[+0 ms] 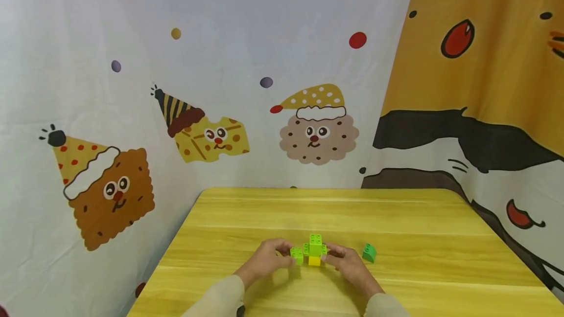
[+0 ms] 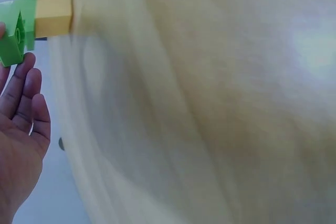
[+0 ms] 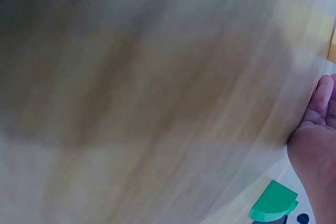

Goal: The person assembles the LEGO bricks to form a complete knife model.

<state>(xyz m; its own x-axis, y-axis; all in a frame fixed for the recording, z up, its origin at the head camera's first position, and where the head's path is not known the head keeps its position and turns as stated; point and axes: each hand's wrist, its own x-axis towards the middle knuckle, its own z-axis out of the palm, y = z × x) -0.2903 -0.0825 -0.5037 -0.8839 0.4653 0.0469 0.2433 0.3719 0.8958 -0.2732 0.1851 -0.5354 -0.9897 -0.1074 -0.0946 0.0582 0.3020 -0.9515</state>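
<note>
Between its thumb and fingers, my left hand [image 1: 270, 257] pinches a lime green toy brick [image 1: 296, 255], its studs facing up. Just right of that brick stands a small assembly of lime green bricks [image 1: 315, 245] on a yellow brick [image 1: 315, 261]. My right hand [image 1: 350, 264] grips the assembly's right side with thumb and fingers. In the left wrist view, the underside of the pinched brick [image 2: 11, 43] faces the assembly near the yellow brick [image 2: 54, 16]. The right wrist view shows my right hand [image 3: 315, 148] at the edge, its fingertips partly cut off.
A darker green brick with a curved side [image 1: 369, 253] lies on the wooden table [image 1: 432, 224], right of my right hand. Behind the table hangs a pale cloth [image 1: 229, 53] printed with cartoon figures.
</note>
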